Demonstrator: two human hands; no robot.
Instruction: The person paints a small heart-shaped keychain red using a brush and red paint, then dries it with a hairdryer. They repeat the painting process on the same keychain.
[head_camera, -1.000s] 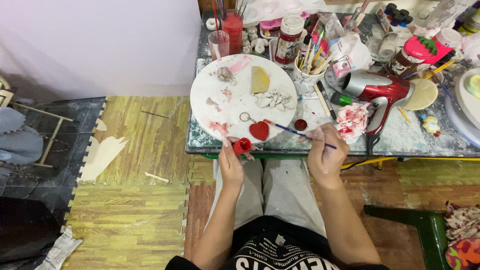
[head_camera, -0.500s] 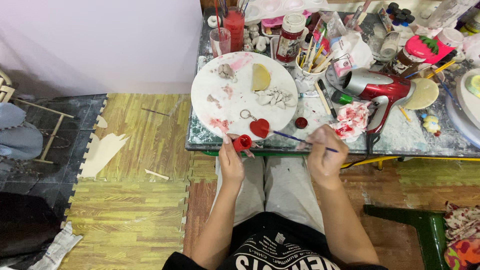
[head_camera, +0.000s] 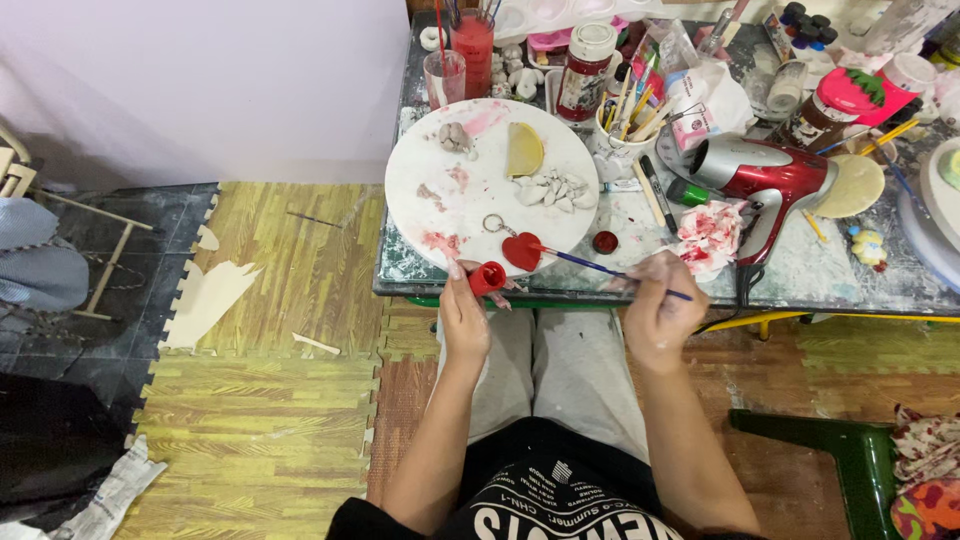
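Observation:
My left hand (head_camera: 463, 312) grips a small red paint pot (head_camera: 488, 277) at the table's near edge. A thin blue-handled brush (head_camera: 600, 265) sits in my right hand (head_camera: 655, 303), its tip touching a red heart-shaped piece (head_camera: 521, 251) with a key ring. The heart lies on the near rim of a round white board (head_camera: 470, 205). Also on the board are a yellow wedge-shaped piece (head_camera: 523, 150) and several small pale clay pieces (head_camera: 552, 190). A small red lid (head_camera: 604, 242) rests on the table between my hands.
A red hair dryer (head_camera: 768, 178) lies to the right, beside a paint-stained tissue (head_camera: 710, 235). Jars, cups of brushes and a red water glass (head_camera: 473, 45) crowd the back of the table. A green stool (head_camera: 850, 455) stands at lower right; foam floor mats (head_camera: 270, 400) lie to the left.
Both hands stay almost still. The brush tip remains on the red heart, with only a slight shift of the view.

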